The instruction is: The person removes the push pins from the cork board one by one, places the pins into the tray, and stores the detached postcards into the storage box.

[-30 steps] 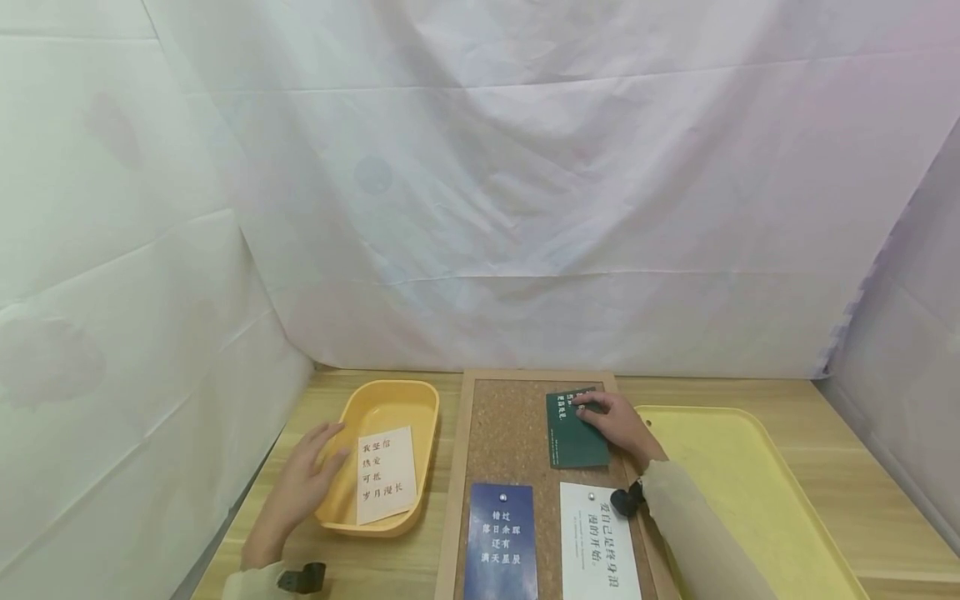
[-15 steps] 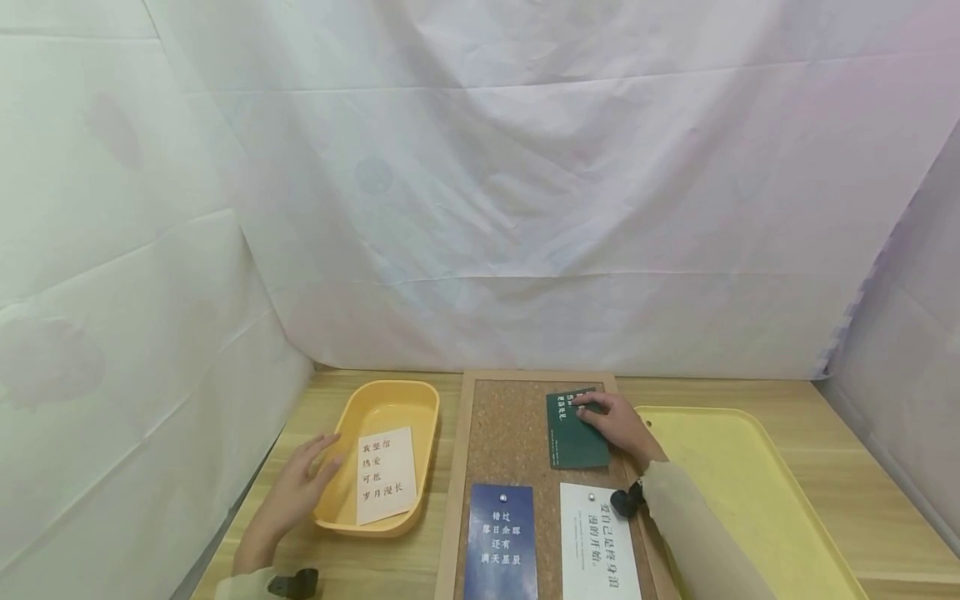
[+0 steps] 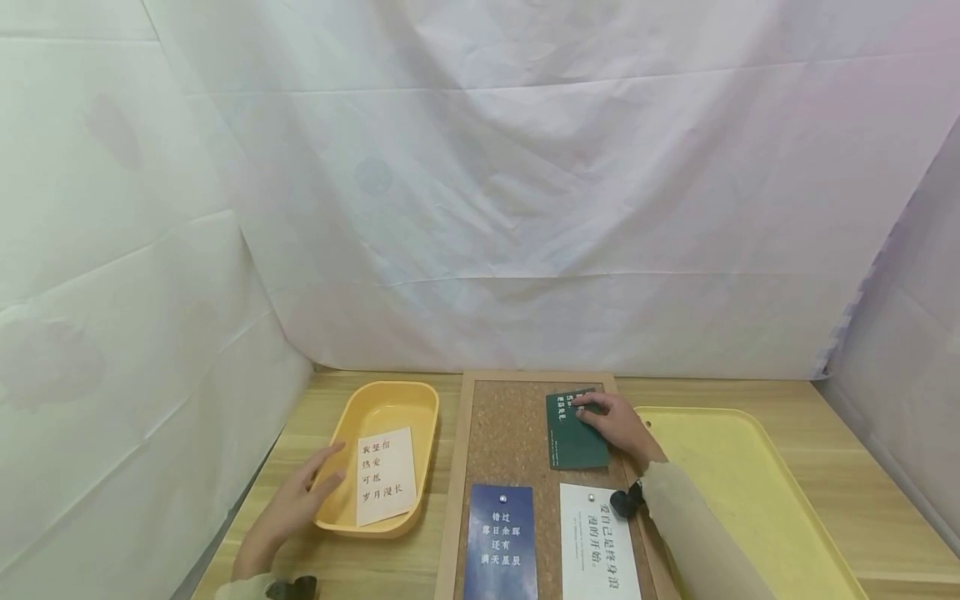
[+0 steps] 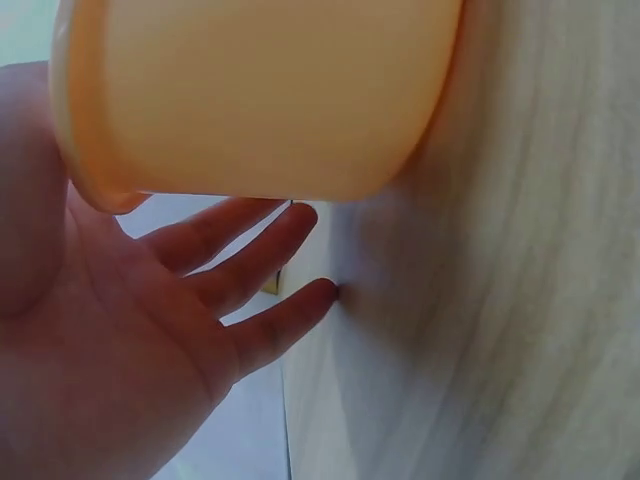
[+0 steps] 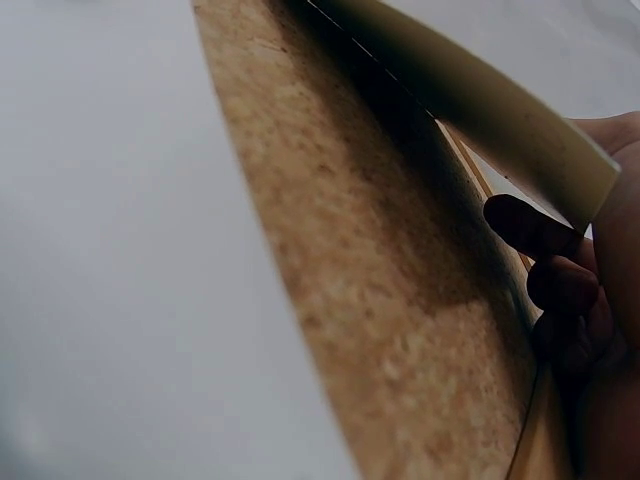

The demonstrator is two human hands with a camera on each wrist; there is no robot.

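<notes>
At the far right corner of a framed corkboard (image 3: 502,433), my right hand (image 3: 617,423) holds a dark green card (image 3: 577,446) by its right side. The right wrist view shows the card (image 5: 500,110) bent up off the cork, with curled fingers (image 5: 535,230) under its edge. My left hand (image 3: 288,504) lies at the left rim of a yellow basin (image 3: 390,400), fingers loosely extended. In the left wrist view several of its fingers (image 4: 265,265) reach along the outside of the basin (image 4: 270,100). A cream card with red writing (image 3: 386,475) leans inside the basin.
A blue card (image 3: 501,542) and a white card (image 3: 596,550), each with a silver pushpin at its top, lie on the near part of the board. To the right stands a yellow tray (image 3: 720,467), partly under the right forearm. White cloth (image 3: 525,208) surrounds the table.
My left hand has shifted a little toward me along the basin's left rim. The right hand and the green card stay in place.
</notes>
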